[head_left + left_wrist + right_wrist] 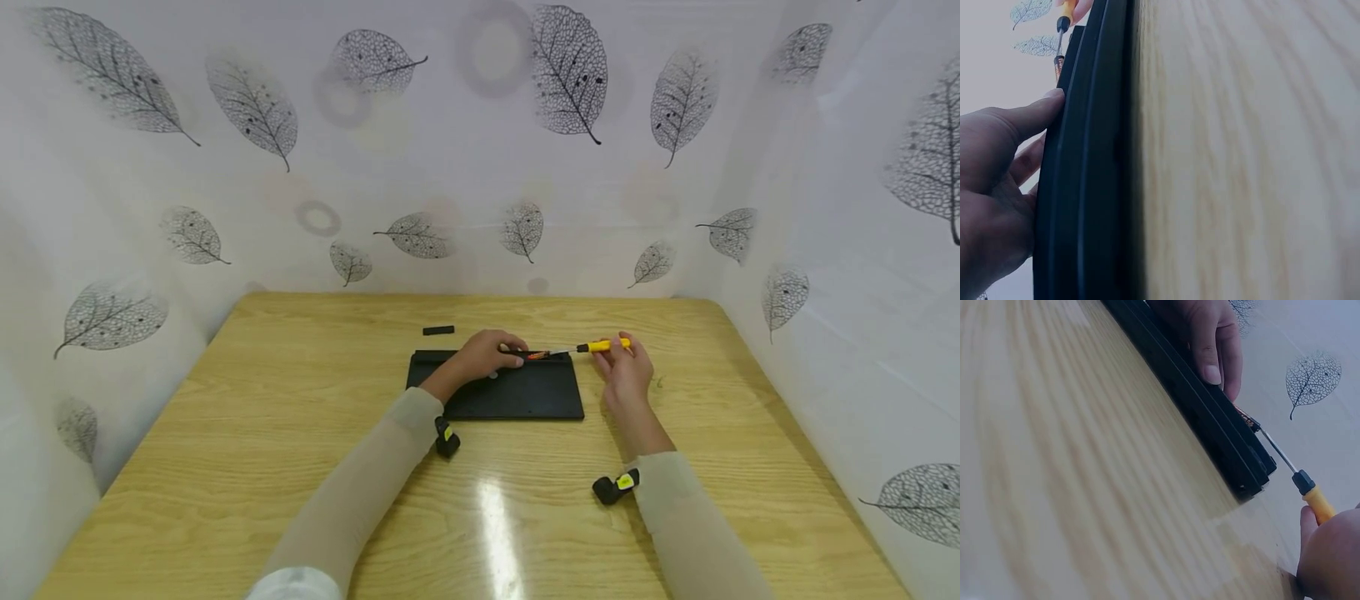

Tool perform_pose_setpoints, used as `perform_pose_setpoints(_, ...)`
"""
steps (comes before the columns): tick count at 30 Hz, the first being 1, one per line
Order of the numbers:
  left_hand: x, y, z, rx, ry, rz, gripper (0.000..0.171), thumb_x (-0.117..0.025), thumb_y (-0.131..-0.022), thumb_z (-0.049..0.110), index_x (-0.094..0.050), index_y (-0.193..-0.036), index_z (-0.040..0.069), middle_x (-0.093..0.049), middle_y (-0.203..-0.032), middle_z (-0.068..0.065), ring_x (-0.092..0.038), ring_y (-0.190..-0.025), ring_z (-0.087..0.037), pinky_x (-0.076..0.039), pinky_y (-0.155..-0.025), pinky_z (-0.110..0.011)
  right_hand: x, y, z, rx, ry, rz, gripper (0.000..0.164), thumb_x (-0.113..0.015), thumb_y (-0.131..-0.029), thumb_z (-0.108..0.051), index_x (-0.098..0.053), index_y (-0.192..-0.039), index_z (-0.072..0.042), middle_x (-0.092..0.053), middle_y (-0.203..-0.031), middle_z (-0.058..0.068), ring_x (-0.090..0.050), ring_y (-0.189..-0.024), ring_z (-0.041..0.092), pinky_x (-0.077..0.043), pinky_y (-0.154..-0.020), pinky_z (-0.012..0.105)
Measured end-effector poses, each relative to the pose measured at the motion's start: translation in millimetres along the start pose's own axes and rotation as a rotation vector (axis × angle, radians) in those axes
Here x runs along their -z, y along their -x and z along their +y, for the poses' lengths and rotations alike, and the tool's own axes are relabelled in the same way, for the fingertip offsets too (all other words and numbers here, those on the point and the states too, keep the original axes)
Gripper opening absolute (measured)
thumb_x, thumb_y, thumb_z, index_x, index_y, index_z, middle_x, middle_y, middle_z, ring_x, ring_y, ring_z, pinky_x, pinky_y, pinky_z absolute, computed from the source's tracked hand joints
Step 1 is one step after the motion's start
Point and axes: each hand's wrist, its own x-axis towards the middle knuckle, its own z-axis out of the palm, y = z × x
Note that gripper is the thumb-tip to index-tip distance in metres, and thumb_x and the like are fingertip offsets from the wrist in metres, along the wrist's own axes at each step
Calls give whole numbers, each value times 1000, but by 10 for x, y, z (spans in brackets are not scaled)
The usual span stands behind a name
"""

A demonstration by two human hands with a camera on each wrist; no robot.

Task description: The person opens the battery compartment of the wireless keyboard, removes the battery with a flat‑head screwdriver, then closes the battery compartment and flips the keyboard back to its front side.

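Note:
A black keyboard [517,396] lies on the table, apparently underside up, with a raised ridge along its far edge. An orange-and-black battery [537,356] shows at that ridge. My left hand [483,354] grips the ridge beside the battery; in the left wrist view the thumb [1044,112] lies on the near side and the other fingers are partly hidden behind. On the right, my right hand [628,371] holds a screwdriver by its yellow handle [606,344]. Its metal shaft [1279,449] points left, the tip at the battery's end in the right wrist view.
A small black strip, perhaps a cover [438,330], lies on the wooden table [300,375] beyond the keyboard. Leaf-patterned white sheets [465,167] stand behind the table and along both sides. Each wrist wears a small black camera [447,438].

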Motion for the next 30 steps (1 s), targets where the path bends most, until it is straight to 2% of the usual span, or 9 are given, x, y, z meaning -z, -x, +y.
perform_pose_setpoints(8, 13, 0, -4, -7, -8, -3, 32, -66, -99, 28, -68, -131, 22, -64, -129, -3, -63, -113, -21, -54, -85, -36, 5, -50, 31, 28, -28, 11, 48, -49, -106, -12, -38, -152, -5, -54, -122, 11, -63, -95, 14, -58, -84, 22)
perform_pose_setpoints(12, 20, 9, -2, -18, -16, 0, 32, -66, -99, 28, -68, -131, 21, -64, -129, -4, -63, -113, -21, -54, -88, -37, 1, -58, 25, 39, -34, 25, 47, -49, -105, -12, -40, -151, -6, -53, -128, 14, -63, -108, 20, -58, -82, 22)
perform_pose_setpoints(16, 25, 13, -6, -19, -15, 1, 33, -66, -99, 27, -68, -131, 21, -64, -129, -3, -62, -115, -21, -53, -91, -39, -2, -51, 29, 72, 5, 17, 48, -50, -105, -14, -39, -152, -6, -53, -131, 16, -61, -118, 24, -57, -83, 22)
perform_pose_setpoints(19, 31, 19, -8, -14, -14, -2, 32, -66, -99, 28, -68, -131, 21, -64, -129, -3, -62, -115, -21, -53, -92, -40, -6, -40, 33, 118, 57, -12, 48, -53, -105, -14, -41, -150, -6, -55, -130, 16, -64, -114, 24, -57, -85, 23)
perform_pose_setpoints(24, 34, 15, -11, -8, -17, 2, 32, -66, -99, 28, -68, -131, 22, -64, -129, -2, -62, -112, -18, -53, -88, -37, 14, -41, -45, 206, 219, -125, 47, -57, -103, -16, -45, -148, -7, -58, -124, 12, -67, -103, 16, -56, -91, 27)
perform_pose_setpoints(28, 20, 5, -11, -20, -16, -2, 32, -65, -100, 28, -68, -131, 22, -64, -131, -2, -63, -105, -18, -54, -78, -33, 71, -45, -192, 253, 434, -216, 47, -58, -103, -20, -48, -147, -7, -59, -116, 4, -68, -95, 8, -55, -93, 33)
perform_pose_setpoints(30, 9, -2, -15, -26, -11, -8, 31, -66, -100, 28, -68, -130, 22, -65, -132, -1, -63, -103, -18, -54, -75, -32, 99, -28, -268, 276, 542, -254, 47, -58, -104, -22, -49, -147, -5, -59, -114, 5, -69, -93, 6, -55, -92, 33)
